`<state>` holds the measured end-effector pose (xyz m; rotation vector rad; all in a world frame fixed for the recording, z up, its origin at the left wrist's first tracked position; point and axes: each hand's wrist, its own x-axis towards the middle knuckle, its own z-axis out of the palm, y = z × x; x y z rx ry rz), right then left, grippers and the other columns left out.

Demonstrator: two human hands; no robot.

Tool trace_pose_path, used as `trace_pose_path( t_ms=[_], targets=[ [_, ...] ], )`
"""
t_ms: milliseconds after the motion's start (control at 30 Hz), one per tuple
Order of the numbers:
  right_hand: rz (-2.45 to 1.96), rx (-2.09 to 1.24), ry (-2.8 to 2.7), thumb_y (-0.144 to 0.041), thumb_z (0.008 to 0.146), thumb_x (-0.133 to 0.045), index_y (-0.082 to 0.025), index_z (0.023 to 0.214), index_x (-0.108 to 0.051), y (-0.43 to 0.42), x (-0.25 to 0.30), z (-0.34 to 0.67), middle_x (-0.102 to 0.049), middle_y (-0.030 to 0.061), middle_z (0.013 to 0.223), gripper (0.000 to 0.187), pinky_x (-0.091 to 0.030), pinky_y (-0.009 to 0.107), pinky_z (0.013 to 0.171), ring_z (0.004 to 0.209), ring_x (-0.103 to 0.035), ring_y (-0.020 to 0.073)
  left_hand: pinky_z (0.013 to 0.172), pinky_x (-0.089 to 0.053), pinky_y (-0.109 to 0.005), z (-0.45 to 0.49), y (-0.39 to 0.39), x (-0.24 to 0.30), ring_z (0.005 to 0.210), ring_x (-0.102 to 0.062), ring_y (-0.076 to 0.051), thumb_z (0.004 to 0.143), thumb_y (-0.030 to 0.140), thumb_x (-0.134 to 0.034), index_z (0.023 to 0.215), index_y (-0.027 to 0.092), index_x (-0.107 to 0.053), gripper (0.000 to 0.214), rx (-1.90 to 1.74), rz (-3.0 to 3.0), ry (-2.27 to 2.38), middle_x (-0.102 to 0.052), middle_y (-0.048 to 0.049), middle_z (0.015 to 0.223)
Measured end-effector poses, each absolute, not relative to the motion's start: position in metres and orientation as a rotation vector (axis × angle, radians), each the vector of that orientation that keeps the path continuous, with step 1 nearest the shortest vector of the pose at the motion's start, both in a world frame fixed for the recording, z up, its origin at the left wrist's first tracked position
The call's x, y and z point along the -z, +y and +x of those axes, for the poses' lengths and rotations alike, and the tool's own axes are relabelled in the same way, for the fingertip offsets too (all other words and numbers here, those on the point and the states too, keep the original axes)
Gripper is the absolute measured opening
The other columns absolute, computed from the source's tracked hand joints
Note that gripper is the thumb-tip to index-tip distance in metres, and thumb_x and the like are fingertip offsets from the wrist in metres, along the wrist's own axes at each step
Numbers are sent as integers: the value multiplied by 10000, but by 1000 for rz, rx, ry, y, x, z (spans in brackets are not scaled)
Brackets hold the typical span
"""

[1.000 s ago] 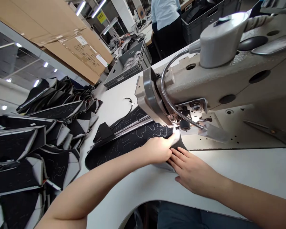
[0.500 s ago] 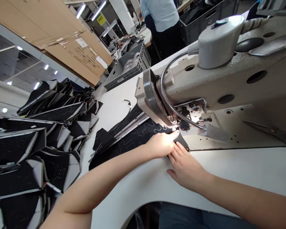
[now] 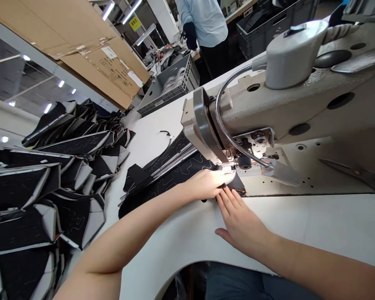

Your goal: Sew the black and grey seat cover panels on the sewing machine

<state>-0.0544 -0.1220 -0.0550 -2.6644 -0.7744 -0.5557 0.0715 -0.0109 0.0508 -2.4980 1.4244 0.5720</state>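
Observation:
A black quilted fabric piece (image 3: 168, 177) with a grey wavy stitch pattern lies on the white table under the head of a beige sewing machine (image 3: 300, 96). My left hand (image 3: 206, 183) rests on the fabric with fingers closed on its edge right by the needle area. My right hand (image 3: 242, 223) lies flat beside it, fingers stretched out and together, fingertips touching the near edge of the fabric. A lamp on a flexible metal neck (image 3: 228, 129) lights the needle area.
A large heap of similar black and grey pieces (image 3: 50, 175) fills the left. Flat cardboard (image 3: 81, 46) leans at top left. A grey crate (image 3: 171, 85) stands behind the white table (image 3: 315, 225). A person in a light blue shirt (image 3: 203, 18) stands at the back.
The fabric has slid further under the machine, away from me. Both hands have followed it toward the needle. The person at the back has shifted left.

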Motion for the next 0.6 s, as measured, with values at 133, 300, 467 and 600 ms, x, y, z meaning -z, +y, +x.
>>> trace_pose_path(
  t_ms=[133,300,467,600],
  targets=[
    [-2708,345,-769,-653,786,-583,33,1171,-605,-113,45,-35,-604,236,1150,787,-277,499,1065,1115,-497,371,951,-466,-277,60,-27,-43,1172,-548,-209,828,136,-448,1302,160,-486,477,-566,-2592,1302,-514,-79,1353],
    [-2645,139,-736,-501,856,-573,-141,1070,-697,-108,32,-22,-684,138,977,436,-334,511,1010,1015,-561,322,912,-472,-259,48,-28,-30,1064,-583,-180,834,127,-430,1256,183,-536,439,-377,-2718,1218,-574,-46,1261],
    [-2734,570,-782,-433,796,-642,-9,1103,-654,-112,43,-36,-620,237,1107,523,-334,510,1024,1111,-508,384,799,-454,-339,39,-3,-41,956,-530,-221,867,311,-478,1279,222,-513,423,-194,-2596,1242,-583,-65,1180],
    [-2752,723,-834,-223,817,-574,30,1074,-641,-113,46,-37,-603,270,1094,367,-384,503,984,1075,-535,363,706,-407,-335,32,7,-47,894,-505,-225,811,235,-527,1291,206,-477,483,-163,-2506,1210,-587,-74,1130]
  ],
)
